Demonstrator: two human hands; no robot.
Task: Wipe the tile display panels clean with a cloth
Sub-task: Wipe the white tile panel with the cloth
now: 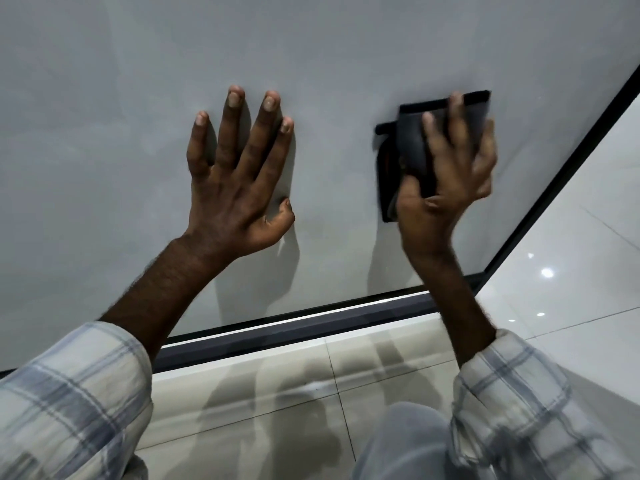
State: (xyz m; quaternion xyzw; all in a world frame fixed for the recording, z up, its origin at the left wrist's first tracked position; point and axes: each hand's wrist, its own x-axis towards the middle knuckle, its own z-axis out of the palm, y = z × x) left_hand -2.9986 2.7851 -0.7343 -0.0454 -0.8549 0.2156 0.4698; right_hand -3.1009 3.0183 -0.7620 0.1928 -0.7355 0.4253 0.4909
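Grey and faintly veined, the tile panel [311, 46] fills everything ahead of my hands, its surface glossy enough to throw soft shadows of my fingers and forearms back at me. On it, under my right hand [446, 181], sits the dark cloth [408, 143], folded into a rough square and pressed flat against the tile; its upper edge and left side stick out past my fingers. My right fingers are spread and nearly straight across the cloth, the thumb lying along its lower left part, so I am pressing it to the panel rather than bunching it up. That hand is blurred, so I cannot tell its finger positions more finely.

Well to the left of the cloth, my left hand [239, 174] lies flat on the bare tile, palm against it, all four fingers splayed wide and straight, the thumb tucked out to the side nearest the cloth. It holds nothing.

Below both wrists, a black frame strip [294, 332] runs along the panel's lower edge, and another black edge climbs diagonally just right of my right hand. Beyond that lies pale glossy floor tile [571, 254] with bright light spots reflected in it. My checked shirt sleeves [69, 403] and a grey-clad knee [401, 441] sit nearest me.
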